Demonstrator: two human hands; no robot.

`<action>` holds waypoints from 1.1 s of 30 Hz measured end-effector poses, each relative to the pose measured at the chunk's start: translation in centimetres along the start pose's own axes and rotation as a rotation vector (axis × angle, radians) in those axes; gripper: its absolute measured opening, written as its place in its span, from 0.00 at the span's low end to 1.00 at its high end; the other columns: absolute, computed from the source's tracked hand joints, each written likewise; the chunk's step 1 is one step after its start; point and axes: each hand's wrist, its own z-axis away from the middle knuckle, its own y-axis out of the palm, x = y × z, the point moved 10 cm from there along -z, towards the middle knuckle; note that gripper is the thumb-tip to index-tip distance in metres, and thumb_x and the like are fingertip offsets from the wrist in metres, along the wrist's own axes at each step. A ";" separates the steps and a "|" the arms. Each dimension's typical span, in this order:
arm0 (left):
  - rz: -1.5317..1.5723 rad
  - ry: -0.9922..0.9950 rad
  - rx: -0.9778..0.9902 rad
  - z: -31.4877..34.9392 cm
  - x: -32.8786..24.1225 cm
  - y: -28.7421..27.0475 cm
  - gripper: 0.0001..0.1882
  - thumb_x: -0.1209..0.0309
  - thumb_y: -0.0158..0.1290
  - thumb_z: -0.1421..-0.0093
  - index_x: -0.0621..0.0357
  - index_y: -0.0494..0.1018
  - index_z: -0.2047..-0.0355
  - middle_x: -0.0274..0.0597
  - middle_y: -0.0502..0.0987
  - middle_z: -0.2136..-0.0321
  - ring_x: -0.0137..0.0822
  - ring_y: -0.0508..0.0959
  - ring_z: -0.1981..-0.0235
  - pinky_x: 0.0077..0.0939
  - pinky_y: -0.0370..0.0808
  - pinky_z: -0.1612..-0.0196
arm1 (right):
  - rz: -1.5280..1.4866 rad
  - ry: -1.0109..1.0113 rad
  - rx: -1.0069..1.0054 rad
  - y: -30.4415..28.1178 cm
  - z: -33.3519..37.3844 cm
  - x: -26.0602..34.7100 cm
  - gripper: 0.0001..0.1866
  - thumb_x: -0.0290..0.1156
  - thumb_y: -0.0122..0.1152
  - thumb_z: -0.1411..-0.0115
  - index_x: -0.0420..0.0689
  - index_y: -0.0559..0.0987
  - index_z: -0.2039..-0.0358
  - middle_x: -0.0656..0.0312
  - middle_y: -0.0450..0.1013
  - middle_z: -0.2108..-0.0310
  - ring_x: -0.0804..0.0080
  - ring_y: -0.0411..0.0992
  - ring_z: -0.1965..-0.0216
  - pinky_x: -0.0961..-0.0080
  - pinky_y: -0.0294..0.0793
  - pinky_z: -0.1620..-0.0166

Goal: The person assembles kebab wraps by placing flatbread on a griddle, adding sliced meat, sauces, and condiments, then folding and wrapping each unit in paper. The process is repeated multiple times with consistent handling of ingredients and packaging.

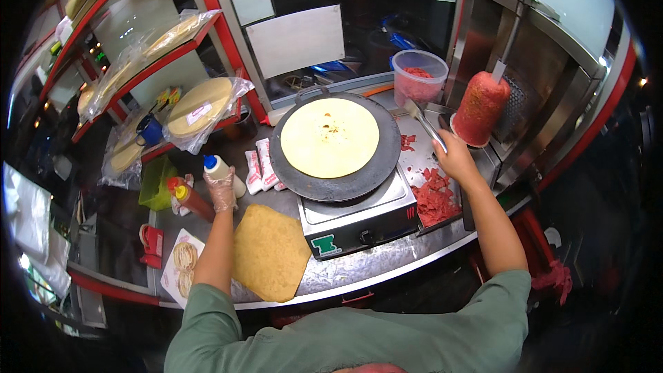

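My left hand [222, 190], in a clear plastic glove, is closed around a white squeeze bottle [238, 186] with a blue cap. Red and yellow-capped sauce bottles [195, 202] stand just left of it. My right hand [456, 155] grips a metal utensil with a flat pale end [427, 124]; its exact kind is unclear. That end hovers between the round black griddle [324, 190] and the meat tray. On the griddle lies a pale flatbread [330, 139] with browned spots in its middle. Shaved red meat [435, 197] fills part of the tray below my right hand.
A meat cone [481, 109] stands on a vertical spit at the right. Behind the tray is a clear tub [419, 76] of red meat. A brown sheet [271, 252] lies before me. Packed flatbreads [200, 107] sit on shelves at the left, near a green basket [158, 182].
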 end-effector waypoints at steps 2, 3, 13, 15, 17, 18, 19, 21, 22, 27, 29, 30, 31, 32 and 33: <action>-0.124 -0.077 0.101 0.7 0.7 0.2 0.41 0.56 0.72 0.44 0.65 0.64 0.39 0.60 0.77 0.48 0.56 0.80 0.49 0.47 0.75 0.43 | -0.190 -0.179 -0.113 -1.6 -1.0 8.0 0.16 0.33 0.61 0.32 0.38 0.80 0.48 0.45 0.78 0.61 0.45 0.80 0.58 0.57 0.77 0.56; -0.164 -0.122 0.143 1.0 0.4 0.2 0.42 0.56 0.70 0.43 0.66 0.63 0.38 0.62 0.77 0.46 0.58 0.79 0.47 0.49 0.75 0.43 | -0.180 -0.170 -0.042 -0.3 -1.5 10.4 0.16 0.35 0.64 0.34 0.39 0.80 0.51 0.45 0.79 0.61 0.45 0.79 0.58 0.54 0.77 0.56; 0.760 -0.340 0.673 14.4 -4.2 -10.7 0.36 0.65 0.60 0.32 0.61 0.58 0.29 0.51 0.73 0.38 0.44 0.73 0.35 0.43 0.68 0.31 | 0.642 -0.502 0.234 -2.0 2.3 24.8 0.10 0.28 0.61 0.42 0.44 0.80 0.59 0.56 0.76 0.66 0.57 0.81 0.63 0.61 0.82 0.63; 0.850 -0.346 0.936 19.9 -8.8 -14.4 0.27 0.72 0.58 0.30 0.61 0.64 0.33 0.48 0.75 0.41 0.42 0.74 0.36 0.40 0.71 0.33 | 0.746 -0.534 0.353 0.8 4.6 25.6 0.08 0.26 0.60 0.44 0.43 0.78 0.62 0.57 0.76 0.66 0.61 0.81 0.62 0.65 0.82 0.64; 0.704 -0.640 1.120 24.0 -10.5 -15.9 0.22 0.72 0.61 0.32 0.62 0.71 0.40 0.45 0.80 0.46 0.39 0.78 0.41 0.37 0.75 0.37 | 0.611 -0.519 0.201 5.7 4.7 26.5 0.12 0.26 0.60 0.42 0.41 0.80 0.57 0.56 0.76 0.66 0.58 0.80 0.63 0.62 0.81 0.62; 0.606 -0.524 1.257 24.8 -11.3 -16.1 0.21 0.71 0.61 0.31 0.63 0.72 0.41 0.46 0.79 0.44 0.37 0.78 0.41 0.35 0.75 0.37 | 0.525 -0.474 0.144 7.9 3.7 26.3 0.15 0.26 0.59 0.41 0.39 0.81 0.53 0.54 0.76 0.66 0.55 0.80 0.63 0.59 0.81 0.60; 0.569 -0.482 1.377 25.5 -11.7 -16.0 0.22 0.68 0.61 0.31 0.62 0.73 0.40 0.46 0.79 0.43 0.38 0.78 0.41 0.35 0.74 0.37 | 0.510 -0.375 0.174 9.7 2.2 25.2 0.16 0.26 0.60 0.41 0.40 0.82 0.51 0.53 0.78 0.64 0.53 0.80 0.62 0.58 0.81 0.58; 0.465 -0.283 1.545 25.7 -12.7 -16.2 0.23 0.63 0.60 0.31 0.60 0.73 0.40 0.46 0.78 0.42 0.41 0.78 0.40 0.36 0.73 0.36 | 0.375 -0.222 0.145 9.4 -2.5 24.4 0.18 0.27 0.63 0.40 0.40 0.83 0.48 0.48 0.81 0.59 0.50 0.81 0.59 0.56 0.81 0.55; 0.399 -0.129 1.595 25.1 -13.6 -16.7 0.24 0.61 0.60 0.31 0.59 0.73 0.40 0.45 0.78 0.41 0.42 0.77 0.39 0.37 0.72 0.35 | 0.256 -0.162 0.088 7.3 -5.3 23.4 0.19 0.28 0.64 0.39 0.41 0.84 0.47 0.46 0.82 0.57 0.48 0.81 0.57 0.55 0.81 0.53; 0.477 -0.043 1.543 24.1 -11.2 -19.5 0.23 0.61 0.59 0.31 0.58 0.73 0.39 0.44 0.80 0.43 0.44 0.78 0.40 0.36 0.71 0.35 | 0.242 0.286 0.320 0.8 -8.9 21.0 0.17 0.31 0.66 0.38 0.41 0.85 0.50 0.45 0.82 0.57 0.44 0.81 0.55 0.56 0.80 0.51; 0.602 -0.185 1.481 24.6 -8.7 -20.0 0.22 0.65 0.60 0.30 0.59 0.73 0.39 0.45 0.81 0.44 0.41 0.78 0.40 0.35 0.72 0.36 | 0.622 0.091 0.333 -0.8 -6.7 18.1 0.16 0.30 0.65 0.40 0.42 0.85 0.52 0.47 0.82 0.58 0.46 0.81 0.57 0.56 0.81 0.53; 0.641 -0.335 1.437 25.0 -7.4 -20.6 0.21 0.67 0.59 0.30 0.60 0.73 0.40 0.46 0.81 0.45 0.40 0.78 0.41 0.34 0.72 0.36 | 0.730 0.034 0.328 -1.1 -5.5 19.0 0.15 0.29 0.65 0.41 0.43 0.85 0.52 0.48 0.82 0.58 0.47 0.81 0.57 0.56 0.81 0.54; 0.691 -0.485 1.385 25.5 -6.4 -21.1 0.21 0.69 0.59 0.30 0.61 0.72 0.40 0.46 0.81 0.46 0.38 0.78 0.41 0.33 0.73 0.37 | 0.849 -0.029 0.324 -2.0 -3.5 21.5 0.15 0.28 0.64 0.42 0.43 0.85 0.53 0.49 0.81 0.58 0.48 0.81 0.57 0.56 0.81 0.55; 0.739 -0.632 1.318 26.0 -5.6 -21.4 0.20 0.71 0.59 0.30 0.62 0.72 0.40 0.47 0.81 0.46 0.37 0.78 0.41 0.32 0.73 0.37 | 0.968 -0.105 0.315 -2.6 -1.7 24.1 0.15 0.27 0.64 0.43 0.44 0.84 0.54 0.50 0.80 0.58 0.49 0.81 0.58 0.56 0.81 0.56; 0.703 -0.631 1.303 25.8 -5.5 -21.6 0.18 0.73 0.57 0.29 0.64 0.72 0.41 0.48 0.81 0.47 0.36 0.78 0.41 0.31 0.73 0.38 | 0.946 -0.093 0.357 -2.9 0.1 25.2 0.18 0.25 0.64 0.45 0.45 0.84 0.52 0.51 0.79 0.58 0.50 0.81 0.56 0.56 0.81 0.54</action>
